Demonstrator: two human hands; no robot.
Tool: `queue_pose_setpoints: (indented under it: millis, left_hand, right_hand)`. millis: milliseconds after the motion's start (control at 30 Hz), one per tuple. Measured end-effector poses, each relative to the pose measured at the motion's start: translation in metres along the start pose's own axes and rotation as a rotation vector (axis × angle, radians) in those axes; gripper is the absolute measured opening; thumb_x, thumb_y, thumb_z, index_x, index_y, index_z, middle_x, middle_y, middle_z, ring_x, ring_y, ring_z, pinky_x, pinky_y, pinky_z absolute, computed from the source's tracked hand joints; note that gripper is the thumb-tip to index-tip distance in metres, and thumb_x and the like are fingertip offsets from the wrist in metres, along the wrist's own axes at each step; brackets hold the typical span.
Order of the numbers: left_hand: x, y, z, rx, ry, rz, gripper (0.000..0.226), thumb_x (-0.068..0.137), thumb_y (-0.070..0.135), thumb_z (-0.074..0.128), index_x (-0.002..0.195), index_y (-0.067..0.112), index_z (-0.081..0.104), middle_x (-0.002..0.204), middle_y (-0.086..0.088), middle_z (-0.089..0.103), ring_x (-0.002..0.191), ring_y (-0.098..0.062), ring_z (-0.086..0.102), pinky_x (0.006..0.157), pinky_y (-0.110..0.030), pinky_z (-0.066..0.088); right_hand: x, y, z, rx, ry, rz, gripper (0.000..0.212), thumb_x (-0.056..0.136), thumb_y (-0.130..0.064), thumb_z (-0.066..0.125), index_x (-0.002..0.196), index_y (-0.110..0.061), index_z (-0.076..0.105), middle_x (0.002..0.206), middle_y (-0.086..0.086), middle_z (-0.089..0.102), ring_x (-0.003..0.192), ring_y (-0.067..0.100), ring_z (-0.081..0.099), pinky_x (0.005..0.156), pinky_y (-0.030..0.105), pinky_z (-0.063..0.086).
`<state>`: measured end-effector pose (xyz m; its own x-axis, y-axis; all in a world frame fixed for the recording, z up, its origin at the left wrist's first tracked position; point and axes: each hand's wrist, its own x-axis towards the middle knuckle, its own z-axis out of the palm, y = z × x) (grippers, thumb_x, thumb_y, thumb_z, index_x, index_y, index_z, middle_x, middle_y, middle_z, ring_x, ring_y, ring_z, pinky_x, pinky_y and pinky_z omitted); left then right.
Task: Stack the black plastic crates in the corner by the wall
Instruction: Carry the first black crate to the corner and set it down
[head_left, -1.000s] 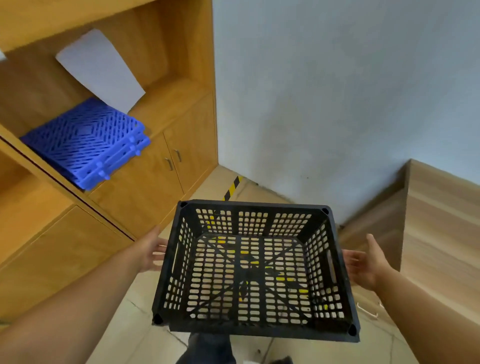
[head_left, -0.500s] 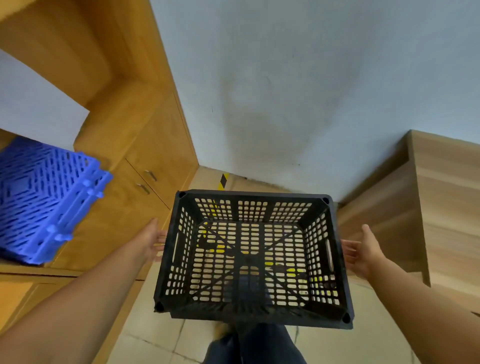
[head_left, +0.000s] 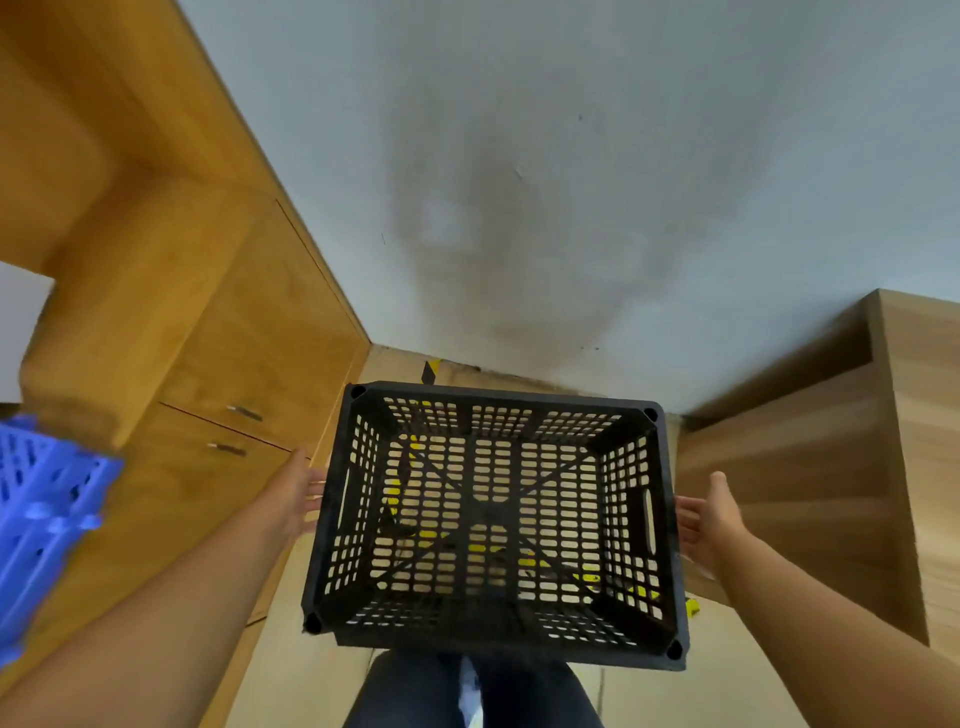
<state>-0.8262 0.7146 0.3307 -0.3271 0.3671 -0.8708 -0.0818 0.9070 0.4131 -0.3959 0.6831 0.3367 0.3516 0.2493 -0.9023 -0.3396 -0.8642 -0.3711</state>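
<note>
Your left hand (head_left: 296, 496) and right hand (head_left: 709, 519) press flat on the black crate (head_left: 493, 519)'s short ends — opening up, long axis crosswise — fingers probably hidden behind its walls.

A black perforated plastic crate (head_left: 493, 519) is held up off the floor, open side up, between two bare hands. The left hand (head_left: 297, 493) presses its left short wall and the right hand (head_left: 709, 519) its right wall by the slot handle. Through the holes show a pale tiled floor (head_left: 322, 660) and yellow tape. Ahead stands a grey wall (head_left: 571, 182) with a dark smudge, an orange wooden cabinet (head_left: 234, 364) to the left, a pale wooden unit (head_left: 841, 441) to the right, and blue plastic grid panels (head_left: 41, 519) at far left
</note>
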Motion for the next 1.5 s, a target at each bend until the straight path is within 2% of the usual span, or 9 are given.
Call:
queue_pose_setpoints:
  millis: [100, 300, 433, 533, 600, 833, 1000, 1367, 1500]
  left_hand:
    - [0.030, 0.022, 0.018, -0.008, 0.019, 0.006, 0.055, 0.100, 0.049, 0.019, 0.109, 0.007, 0.053, 0.106, -0.014, 0.054, 0.104, -0.028, 0.047, 0.092, -0.043, 0.035]
    - [0.121, 0.057, 0.054, 0.004, -0.020, -0.025, 0.054, 0.100, 0.048, 0.020, 0.111, 0.007, 0.054, 0.113, -0.014, 0.053, 0.106, -0.027, 0.046, 0.096, -0.045, 0.036]
    - [0.192, 0.068, 0.080, 0.035, -0.062, -0.039, 0.057, 0.100, 0.048, 0.021, 0.123, 0.006, 0.053, 0.117, -0.014, 0.054, 0.109, -0.027, 0.048, 0.091, -0.043, 0.036]
    - [0.245, 0.070, 0.097, 0.047, -0.083, -0.050, 0.060, 0.099, 0.050, 0.021, 0.127, 0.005, 0.051, 0.124, -0.015, 0.054, 0.117, -0.029, 0.047, 0.093, -0.044, 0.036]
    - [0.281, 0.068, 0.108, 0.058, -0.090, -0.056, 0.062, 0.099, 0.051, 0.021, 0.130, 0.006, 0.050, 0.128, -0.015, 0.053, 0.117, -0.028, 0.047, 0.092, -0.043, 0.036]
    - [0.369, 0.063, 0.142, 0.044, -0.088, -0.061, 0.060, 0.099, 0.049, 0.021, 0.129, 0.007, 0.050, 0.123, -0.012, 0.053, 0.110, -0.024, 0.046, 0.093, -0.041, 0.035]
    - [0.401, 0.058, 0.159, 0.026, -0.093, -0.044, 0.058, 0.099, 0.048, 0.021, 0.125, 0.007, 0.052, 0.109, -0.009, 0.055, 0.108, -0.023, 0.046, 0.092, -0.039, 0.035]
    - [0.430, 0.055, 0.178, -0.066, -0.079, -0.001, 0.060, 0.098, 0.052, 0.024, 0.123, 0.006, 0.055, 0.118, -0.009, 0.052, 0.115, -0.022, 0.045, 0.095, -0.037, 0.034]
    - [0.425, 0.057, 0.181, -0.038, -0.081, 0.011, 0.060, 0.099, 0.050, 0.024, 0.128, 0.007, 0.053, 0.125, -0.009, 0.052, 0.126, -0.023, 0.042, 0.100, -0.038, 0.033]
  right_hand:
    - [0.023, -0.014, 0.019, -0.010, 0.018, 0.017, 0.077, 0.093, -0.062, 0.017, 0.131, 0.000, 0.044, 0.134, 0.024, 0.049, 0.123, 0.039, 0.046, 0.106, 0.050, 0.032]
    - [0.084, -0.031, 0.063, 0.032, 0.093, 0.039, 0.075, 0.095, -0.059, 0.017, 0.134, -0.001, 0.042, 0.139, 0.024, 0.044, 0.129, 0.040, 0.041, 0.106, 0.050, 0.030]
    - [0.138, -0.030, 0.095, 0.083, 0.138, 0.045, 0.070, 0.096, -0.055, 0.019, 0.136, -0.002, 0.040, 0.134, 0.025, 0.047, 0.114, 0.040, 0.049, 0.095, 0.047, 0.035]
    - [0.183, -0.028, 0.116, 0.131, 0.159, 0.046, 0.068, 0.097, -0.054, 0.019, 0.134, -0.002, 0.042, 0.106, 0.019, 0.054, 0.078, 0.028, 0.051, 0.079, 0.040, 0.037]
    - [0.213, -0.028, 0.128, 0.165, 0.170, 0.052, 0.067, 0.097, -0.053, 0.019, 0.133, -0.001, 0.043, 0.094, 0.016, 0.054, 0.073, 0.025, 0.049, 0.070, 0.037, 0.039]
    - [0.297, -0.024, 0.162, 0.197, 0.168, -0.004, 0.067, 0.098, -0.050, 0.018, 0.133, 0.001, 0.043, 0.113, 0.020, 0.051, 0.082, 0.027, 0.051, 0.083, 0.038, 0.033]
    - [0.335, -0.023, 0.172, 0.225, 0.177, 0.005, 0.065, 0.098, -0.049, 0.019, 0.132, 0.000, 0.044, 0.085, 0.011, 0.053, 0.075, 0.022, 0.050, 0.081, 0.039, 0.034]
    - [0.375, -0.021, 0.174, 0.252, 0.203, -0.015, 0.063, 0.097, -0.048, 0.020, 0.129, -0.001, 0.047, 0.086, 0.011, 0.054, 0.077, 0.023, 0.051, 0.083, 0.041, 0.035]
    - [0.372, -0.021, 0.172, 0.194, 0.194, -0.041, 0.060, 0.099, -0.045, 0.021, 0.130, -0.001, 0.046, 0.108, 0.019, 0.057, 0.096, 0.031, 0.053, 0.086, 0.040, 0.035]
